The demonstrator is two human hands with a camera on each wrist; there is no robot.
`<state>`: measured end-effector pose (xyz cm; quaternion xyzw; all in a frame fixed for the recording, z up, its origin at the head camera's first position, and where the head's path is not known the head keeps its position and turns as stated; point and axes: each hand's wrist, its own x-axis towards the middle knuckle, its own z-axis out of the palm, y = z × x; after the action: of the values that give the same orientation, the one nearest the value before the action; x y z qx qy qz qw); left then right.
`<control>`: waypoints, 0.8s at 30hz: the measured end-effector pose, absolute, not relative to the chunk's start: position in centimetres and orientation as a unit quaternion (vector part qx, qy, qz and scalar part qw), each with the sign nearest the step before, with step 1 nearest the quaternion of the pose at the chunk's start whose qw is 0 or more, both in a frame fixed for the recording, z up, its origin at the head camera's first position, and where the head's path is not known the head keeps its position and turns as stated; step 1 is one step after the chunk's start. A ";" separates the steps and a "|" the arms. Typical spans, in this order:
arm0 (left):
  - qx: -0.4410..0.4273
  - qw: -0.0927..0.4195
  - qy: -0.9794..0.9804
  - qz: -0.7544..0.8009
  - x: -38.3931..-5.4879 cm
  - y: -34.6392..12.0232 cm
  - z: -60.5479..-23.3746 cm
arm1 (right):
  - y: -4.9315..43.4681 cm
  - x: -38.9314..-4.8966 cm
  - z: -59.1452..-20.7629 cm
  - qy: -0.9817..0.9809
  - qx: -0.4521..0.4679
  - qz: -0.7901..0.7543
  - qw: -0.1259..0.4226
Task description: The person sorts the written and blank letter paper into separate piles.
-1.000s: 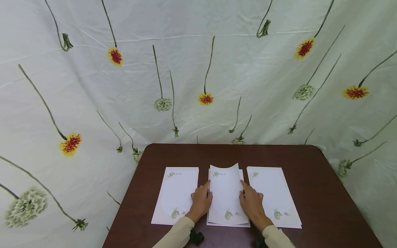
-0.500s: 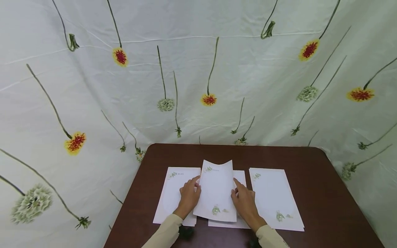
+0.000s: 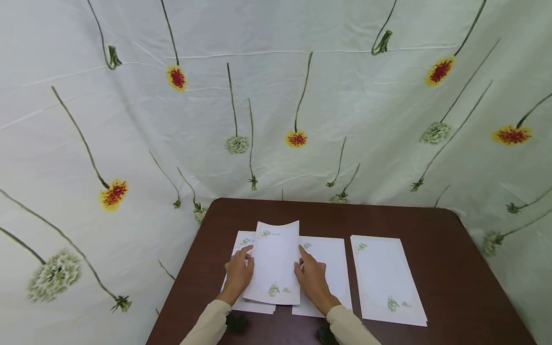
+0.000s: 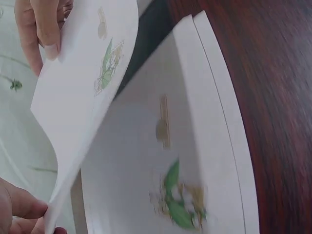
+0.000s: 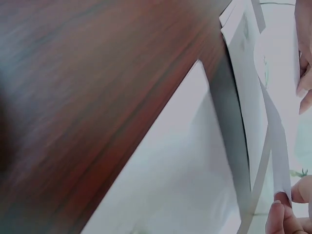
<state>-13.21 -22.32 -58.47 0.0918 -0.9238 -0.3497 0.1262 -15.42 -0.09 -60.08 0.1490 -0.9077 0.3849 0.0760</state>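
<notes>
A person's left hand (image 3: 239,272) and right hand (image 3: 313,280) pinch opposite edges of a bowed sheet (image 3: 276,263) raised between them, its lettering too small to read; it mostly hides the paper stack (image 3: 261,307) below the left hand.

Dark brown table (image 3: 467,282) | pale cloth (image 3: 276,105) beyond | printed long-stemmed flowers (image 3: 296,139), red-yellow and whitish

The desk (image 3: 457,273) is dark reddish brown with streaked grain, a slight sheen and rounded far corners. White paper lies flat on it in a row: a left stack (image 3: 254,307), partly covered from above, its edges slightly offset; middle paper (image 3: 333,273); and a right stack (image 3: 385,278). Bare wood separates them.
</notes>
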 end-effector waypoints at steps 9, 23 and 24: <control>0.135 0.135 -0.924 -0.331 -12.4 -25.7 -59.2 | -3.6 -15.4 -60.7 -0.903 0.162 0.399 0.012; 0.163 0.132 -0.930 -0.301 -11.6 -27.1 -60.5 | -5.2 -14.4 -61.2 -0.912 0.168 0.374 0.008; 0.164 0.132 -0.931 -0.299 -11.6 -27.1 -60.5 | -5.2 -14.3 -61.2 -0.914 0.169 0.368 0.007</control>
<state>-11.57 -27.07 -60.53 0.1641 -0.9307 -0.2994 0.1315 -14.34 -5.24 -61.25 0.1685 -0.9143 0.3682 0.0072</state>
